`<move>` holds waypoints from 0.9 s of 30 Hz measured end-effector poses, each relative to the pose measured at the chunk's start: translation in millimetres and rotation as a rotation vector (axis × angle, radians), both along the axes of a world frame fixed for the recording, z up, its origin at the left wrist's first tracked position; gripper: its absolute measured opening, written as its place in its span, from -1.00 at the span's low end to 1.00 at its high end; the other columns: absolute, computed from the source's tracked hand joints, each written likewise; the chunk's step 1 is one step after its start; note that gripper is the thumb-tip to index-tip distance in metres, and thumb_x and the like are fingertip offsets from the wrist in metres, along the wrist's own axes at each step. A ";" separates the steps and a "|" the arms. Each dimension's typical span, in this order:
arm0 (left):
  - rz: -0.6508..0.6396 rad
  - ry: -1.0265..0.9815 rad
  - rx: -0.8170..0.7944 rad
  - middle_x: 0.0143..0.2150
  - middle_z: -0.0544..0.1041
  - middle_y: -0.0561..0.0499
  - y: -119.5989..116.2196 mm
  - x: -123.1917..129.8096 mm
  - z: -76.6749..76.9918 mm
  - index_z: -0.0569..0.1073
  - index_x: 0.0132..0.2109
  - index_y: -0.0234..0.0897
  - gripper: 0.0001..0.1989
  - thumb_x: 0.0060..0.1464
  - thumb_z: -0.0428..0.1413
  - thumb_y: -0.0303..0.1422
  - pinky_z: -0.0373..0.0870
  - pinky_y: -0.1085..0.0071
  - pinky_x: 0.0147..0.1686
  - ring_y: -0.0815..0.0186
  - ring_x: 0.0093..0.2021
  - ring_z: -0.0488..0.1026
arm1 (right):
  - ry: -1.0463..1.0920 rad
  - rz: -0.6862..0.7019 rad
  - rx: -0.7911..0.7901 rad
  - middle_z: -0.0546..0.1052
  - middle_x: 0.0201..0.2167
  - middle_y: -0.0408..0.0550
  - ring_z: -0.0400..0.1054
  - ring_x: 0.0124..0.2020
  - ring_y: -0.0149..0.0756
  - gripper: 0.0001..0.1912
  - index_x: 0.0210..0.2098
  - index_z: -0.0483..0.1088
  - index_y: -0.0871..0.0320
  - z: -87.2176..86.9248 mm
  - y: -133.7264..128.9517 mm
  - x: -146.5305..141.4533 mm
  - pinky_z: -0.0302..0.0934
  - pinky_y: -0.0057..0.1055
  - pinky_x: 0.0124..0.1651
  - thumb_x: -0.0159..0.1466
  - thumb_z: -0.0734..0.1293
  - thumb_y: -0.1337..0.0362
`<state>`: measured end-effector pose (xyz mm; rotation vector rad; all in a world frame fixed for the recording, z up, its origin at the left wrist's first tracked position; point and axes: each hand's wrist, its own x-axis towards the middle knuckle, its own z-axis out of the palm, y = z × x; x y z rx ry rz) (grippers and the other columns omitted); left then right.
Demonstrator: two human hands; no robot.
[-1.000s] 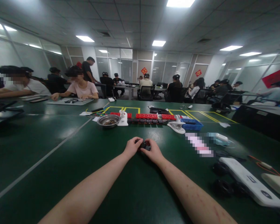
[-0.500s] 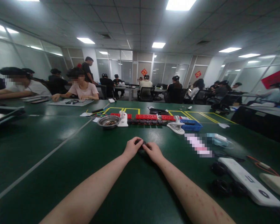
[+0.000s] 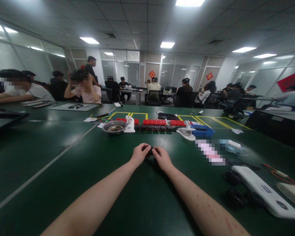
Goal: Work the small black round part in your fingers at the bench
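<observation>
A small black part (image 3: pixel 149 151) sits between my two hands, low over the green table (image 3: pixel 93 183). My left hand (image 3: pixel 139 155) is closed on its left side, thumb on top. From the right, my right hand (image 3: pixel 163 158) grips the same part with thumb and fingers. Most of the part is hidden, so its exact kind cannot be made out. Beyond my hands lie a row of red blocks (image 3: pixel 154 122) and a row of black pieces (image 3: pixel 157 127). A metal bowl (image 3: pixel 107 131) of small brass-coloured bits stands to the left of these rows.
White clip-like stands (image 3: pixel 129 126) flank the rows, with a blue tray (image 3: pixel 204 131) at the right. Nearer on the right lie a white device (image 3: pixel 265 191), black round pieces (image 3: pixel 234 197) and an orange cable (image 3: pixel 280 172). A co-worker (image 3: pixel 82 87) sits across the table.
Both hands stay closed on the black part in nearly the same place, with slight finger shifts. The co-worker across the table has raised both hands to the head.
</observation>
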<state>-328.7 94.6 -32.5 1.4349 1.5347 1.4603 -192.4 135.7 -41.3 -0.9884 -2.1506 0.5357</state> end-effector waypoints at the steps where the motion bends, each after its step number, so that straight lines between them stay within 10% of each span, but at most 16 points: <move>1: 0.004 0.014 0.010 -0.42 0.43 -0.02 -1.4 0.8 1.5 0.39 -0.31 -0.33 -0.67 -0.10 -0.01 -0.14 0.36 0.49 -0.53 0.35 -0.46 0.39 | -0.010 -0.002 -0.009 0.38 -0.44 -0.07 0.22 -0.37 -0.37 -0.61 -0.37 0.34 0.21 -0.3 0.5 -0.2 0.06 -0.47 -0.30 0.23 0.04 0.08; 9: 0.000 0.152 0.070 -0.38 0.45 -0.01 -6.3 2.6 4.8 0.42 -0.31 -0.30 -0.70 -0.10 0.00 -0.17 0.34 0.46 -0.40 0.32 -0.38 0.39 | -0.054 0.019 -0.024 0.34 -0.59 -0.09 0.20 -0.50 -0.40 -0.53 -0.56 0.33 0.23 -0.2 1.4 1.6 0.00 -0.52 -0.46 0.23 0.02 0.05; 17: 0.027 0.060 0.022 -0.42 0.46 -0.03 5.1 -3.9 -7.4 0.41 -0.32 -0.35 -0.66 -0.06 -0.06 -0.15 0.34 0.49 -0.53 0.35 -0.47 0.39 | 0.034 0.072 0.044 0.36 -0.35 -0.07 0.20 -0.31 -0.34 -0.70 -0.21 0.28 0.21 -2.9 -0.7 0.9 0.09 -0.43 -0.23 0.06 0.27 0.23; 27: 0.024 0.098 0.065 -0.45 0.44 0.01 -1.7 1.5 0.3 0.41 -0.35 -0.32 -0.68 -0.09 -0.01 -0.14 0.32 0.49 -0.48 0.35 -0.45 0.38 | 0.001 -0.034 -0.012 0.38 -0.51 -0.06 0.22 -0.42 -0.36 -0.53 -0.49 0.35 0.21 -2.3 4.4 2.4 0.04 -0.47 -0.36 0.24 0.00 0.05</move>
